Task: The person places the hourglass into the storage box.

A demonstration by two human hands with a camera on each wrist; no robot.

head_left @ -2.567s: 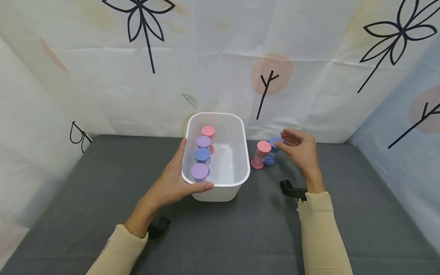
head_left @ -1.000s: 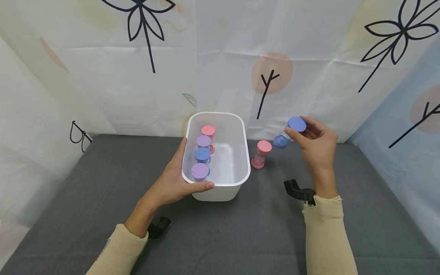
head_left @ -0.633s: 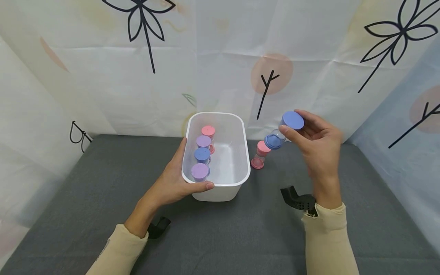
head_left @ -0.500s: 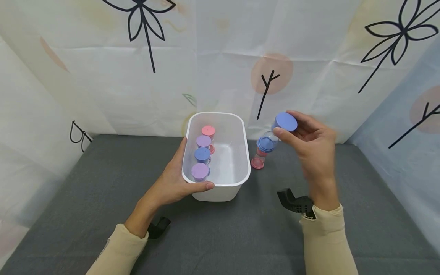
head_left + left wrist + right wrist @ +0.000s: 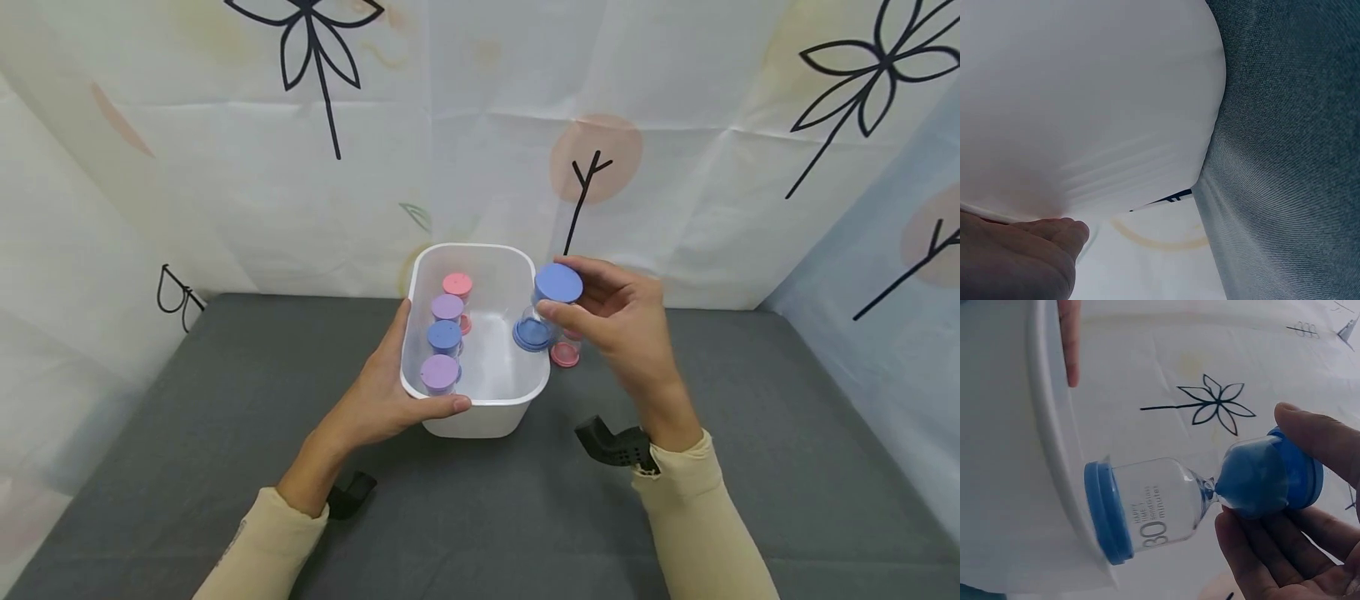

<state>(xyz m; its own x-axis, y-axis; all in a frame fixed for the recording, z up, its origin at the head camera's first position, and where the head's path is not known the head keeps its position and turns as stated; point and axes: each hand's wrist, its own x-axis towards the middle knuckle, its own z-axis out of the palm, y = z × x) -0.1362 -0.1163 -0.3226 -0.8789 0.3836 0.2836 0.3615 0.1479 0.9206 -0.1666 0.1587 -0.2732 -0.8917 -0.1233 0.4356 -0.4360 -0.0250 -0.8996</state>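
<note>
My right hand (image 5: 618,325) pinches a blue sand timer (image 5: 558,283) by its upper cap, tilted over the right rim of a white plastic bin (image 5: 483,421). In the right wrist view, the timer (image 5: 1175,494) holds blue sand in the bulb at my fingers, and "30 minutes" is printed on its clear bulb. My left hand (image 5: 375,387) grips the bin's near left corner, thumb along the front rim. Along the bin's left side stand a pink timer (image 5: 457,285), a purple one (image 5: 447,308), a blue one (image 5: 445,337) and another purple one (image 5: 439,373).
A pink sand timer (image 5: 565,354) stands on the grey cloth (image 5: 480,517) just right of the bin, mostly hidden behind my right hand and the held timer. A patterned white curtain (image 5: 480,125) rises behind the cloth.
My right hand has lifted the blue timer from beside the pink one and carried it left to the bin's right rim. The left hand keeps its place on the bin.
</note>
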